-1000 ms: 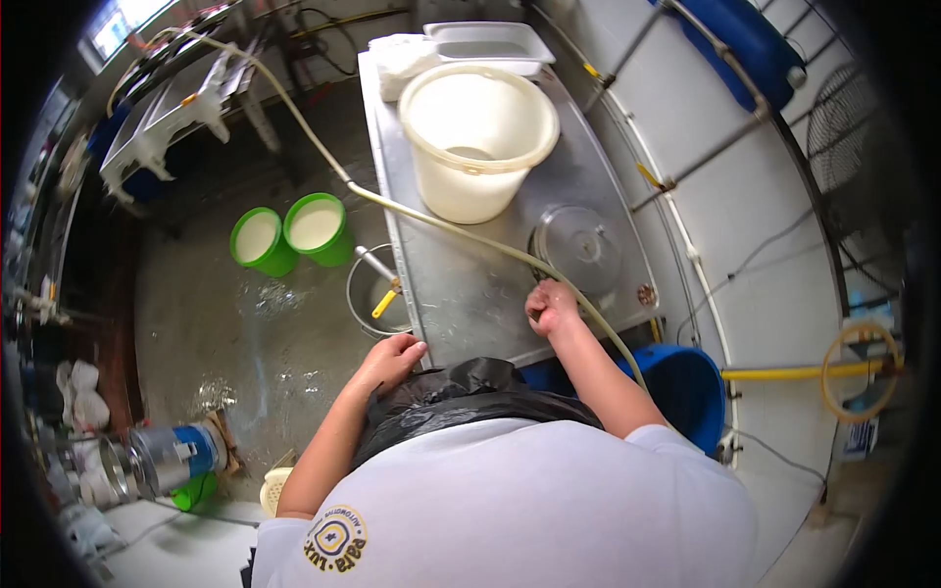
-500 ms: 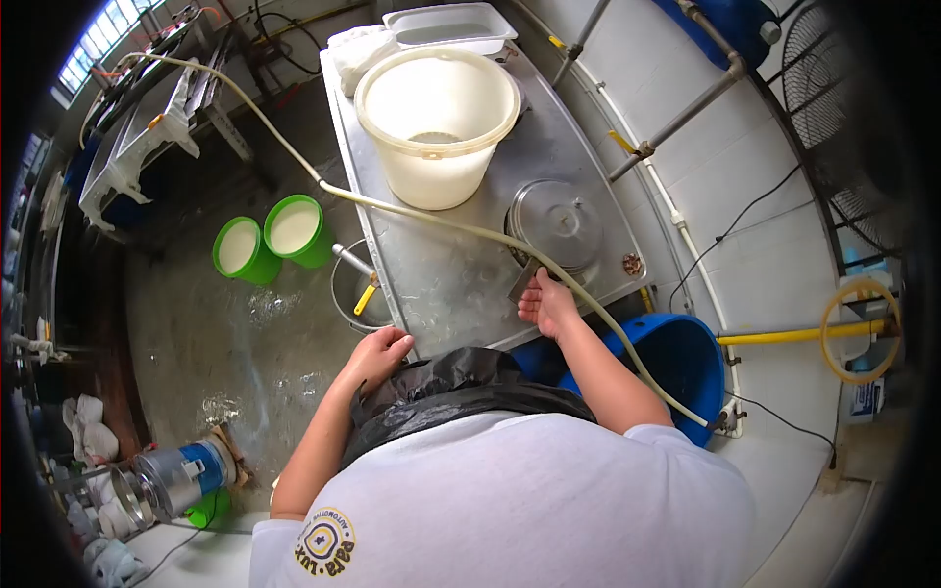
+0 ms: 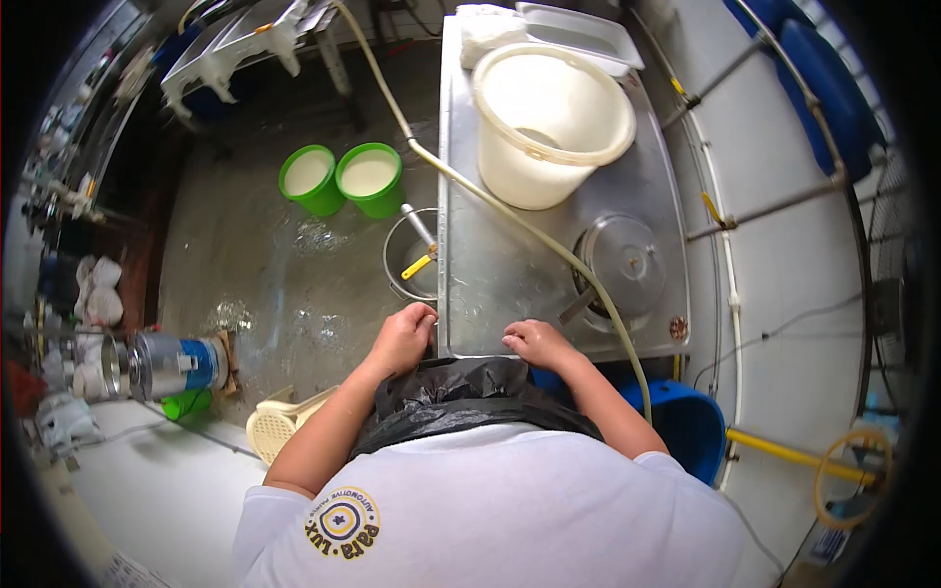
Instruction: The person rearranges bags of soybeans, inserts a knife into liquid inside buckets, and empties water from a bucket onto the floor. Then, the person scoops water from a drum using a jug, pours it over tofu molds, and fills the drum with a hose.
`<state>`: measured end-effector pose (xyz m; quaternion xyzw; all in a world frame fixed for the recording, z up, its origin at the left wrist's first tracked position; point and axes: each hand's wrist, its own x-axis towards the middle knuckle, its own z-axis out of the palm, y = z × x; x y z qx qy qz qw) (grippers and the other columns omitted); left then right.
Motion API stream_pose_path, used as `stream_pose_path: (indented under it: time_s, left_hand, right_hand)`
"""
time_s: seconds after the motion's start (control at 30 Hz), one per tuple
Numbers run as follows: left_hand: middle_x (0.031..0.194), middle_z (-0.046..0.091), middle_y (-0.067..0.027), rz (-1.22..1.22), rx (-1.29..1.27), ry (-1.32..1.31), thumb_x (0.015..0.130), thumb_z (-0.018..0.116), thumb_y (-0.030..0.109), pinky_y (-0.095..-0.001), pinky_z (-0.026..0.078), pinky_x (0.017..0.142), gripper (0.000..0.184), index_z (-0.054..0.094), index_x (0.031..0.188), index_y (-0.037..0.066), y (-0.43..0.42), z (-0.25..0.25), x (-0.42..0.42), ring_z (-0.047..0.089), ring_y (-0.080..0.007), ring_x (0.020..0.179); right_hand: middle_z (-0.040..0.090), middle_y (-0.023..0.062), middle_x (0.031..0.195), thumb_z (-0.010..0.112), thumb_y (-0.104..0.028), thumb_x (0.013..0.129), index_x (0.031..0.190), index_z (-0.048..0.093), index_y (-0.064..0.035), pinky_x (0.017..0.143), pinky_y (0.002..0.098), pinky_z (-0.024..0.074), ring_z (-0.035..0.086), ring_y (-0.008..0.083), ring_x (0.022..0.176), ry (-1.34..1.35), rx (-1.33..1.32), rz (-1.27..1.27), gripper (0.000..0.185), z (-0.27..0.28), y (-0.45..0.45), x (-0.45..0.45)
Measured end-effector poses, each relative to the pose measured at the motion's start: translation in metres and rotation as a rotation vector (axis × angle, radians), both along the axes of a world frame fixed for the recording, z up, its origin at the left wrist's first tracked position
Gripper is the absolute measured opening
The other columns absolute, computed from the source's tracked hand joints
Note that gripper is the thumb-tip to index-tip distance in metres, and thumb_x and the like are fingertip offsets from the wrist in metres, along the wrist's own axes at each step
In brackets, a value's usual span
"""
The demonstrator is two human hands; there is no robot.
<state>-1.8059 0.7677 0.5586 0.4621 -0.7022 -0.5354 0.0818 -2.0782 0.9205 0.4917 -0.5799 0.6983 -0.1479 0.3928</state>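
My right hand is over the near end of the metal table, its fingers loosely curled with nothing seen in them. Beside the round metal lid lies a flat metal blade, apart from that hand. My left hand is at the table's near left corner, fingers bent inward and nothing visible in them. Just beyond it on the floor stands a metal pail with a yellow-handled tool across its rim. A pale hose runs across the table.
A large white bucket stands on the table, before a white tray. Two green buckets of whitish liquid stand on the wet floor. A blue barrel is near my right side, and a cream plastic stool at my left.
My right hand has let go of the flat blade and drawn back left toward me. The left hand stays by the table corner. The view has turned, shifting the table right.
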Motion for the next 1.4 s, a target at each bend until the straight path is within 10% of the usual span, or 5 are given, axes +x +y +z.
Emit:
stream_pose_path:
  time_s: [0.13, 0.27, 0.8, 1.07, 1.4]
  left_hand:
    - [0.090, 0.070, -0.0253, 0.019, 0.003, -0.142, 0.102, 0.059, 0.038, -0.0477, 0.053, 0.074, 0.041, 0.071, 0.092, 0.000, 0.014, 0.014, 0.020, 0.068, -0.0434, 0.083]
    - [0.101, 0.074, -0.0195, -0.213, -0.244, -0.110, 0.099, 0.065, 0.039, -0.0426, 0.054, 0.084, 0.038, 0.076, 0.104, 0.003, 0.016, 0.007, 0.058, 0.071, -0.0324, 0.096]
    - [0.103, 0.076, -0.0140, 0.316, 0.007, 0.070, 0.099, 0.066, 0.039, -0.0385, 0.055, 0.087, 0.039, 0.072, 0.112, 0.003, -0.029, -0.002, 0.301, 0.071, -0.0249, 0.097]
    - [0.122, 0.070, -0.0203, 0.612, -0.266, 0.041, 0.097, 0.068, 0.038, -0.0405, 0.055, 0.093, 0.054, 0.060, 0.135, 0.001, 0.006, -0.043, 0.412, 0.069, -0.0290, 0.107]
    - [0.117, 0.071, -0.0232, 0.948, 0.074, 0.033, 0.098, 0.067, 0.038, -0.0413, 0.054, 0.092, 0.052, 0.063, 0.129, -0.002, 0.032, -0.031, 0.486, 0.070, -0.0322, 0.107]
  right_hand:
    - [0.071, 0.0234, 0.116, 0.065, -0.034, 0.096, 0.118, 0.070, -0.0028, 0.096, 0.0483, 0.0519, 0.066, 0.0409, 0.112, -0.048, 0.026, 0.088, 0.039, 0.011, -0.029, 0.014]
    - [0.070, 0.0246, 0.117, 0.066, -0.035, 0.096, 0.125, 0.067, -0.0024, 0.096, 0.0488, 0.0520, 0.066, 0.0417, 0.113, 0.062, 0.086, 0.248, 0.044, 0.033, -0.061, 0.030]
    - [0.075, 0.0196, 0.103, 0.069, -0.031, 0.097, 0.129, 0.063, 0.0002, 0.088, 0.0441, 0.0556, 0.072, 0.0364, 0.100, 0.257, 0.120, 0.657, 0.045, 0.080, -0.190, 0.261]
    - [0.074, 0.0202, 0.107, 0.069, -0.041, 0.096, 0.128, 0.064, -0.0023, 0.088, 0.0441, 0.0548, 0.070, 0.0386, 0.101, 0.140, 0.159, 0.797, 0.051, 0.081, -0.250, 0.376]
    - [0.071, 0.0213, 0.119, 0.064, -0.046, 0.096, 0.129, 0.066, -0.0046, 0.095, 0.0470, 0.0525, 0.067, 0.0398, 0.111, 0.204, 0.198, 1.183, 0.053, 0.076, -0.318, 0.500]
